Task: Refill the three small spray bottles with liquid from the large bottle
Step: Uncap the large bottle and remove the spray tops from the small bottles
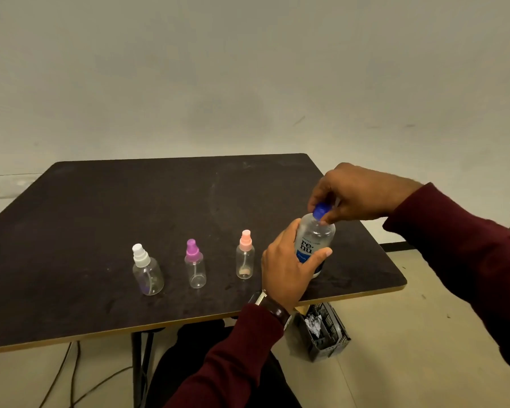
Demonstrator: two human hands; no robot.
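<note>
A: Quick pass. Where's the large bottle (314, 241)?

B: Standing upright near the right edge of the table (159, 201), just right of the three small ones. Left hand (289, 263) is wrapped round its body, fingers curled behind, thumb pressed across the front label. Closed grip, holding it steady.

A: And the right hand (357, 192)?

B: Comes in from above. Fingertips are pinched shut around the blue cap (319, 209), thumb on the near side. Looks like a bracing-and-twisting setup: one hand stops the body turning so the other can work the cap. That's my read, not something shown.

A: Cap on or off?

B: Seated on the neck as far as I can tell. Can't tell if it's loosened.

A: Small bottles?

B: In a row, left to right: white-top spray bottle (147, 272), purple-top spray bottle (195, 266), pink-top spray bottle (245, 257). All upright, apart from each other, spray heads fitted. The pink one sits just beside the left hand, not touching that I can see. They look mostly empty; liquid level is hard to judge through clear plastic.

A: Progress?

B: Early, I'd say. Nothing open to pour into yet. Risk later: narrow necks, so spills likely, and the pink one is close enough to get knocked.

A: Anything else?

B: A dark crate (324, 334) on the floor under the table edge. Irrelevant.
</note>
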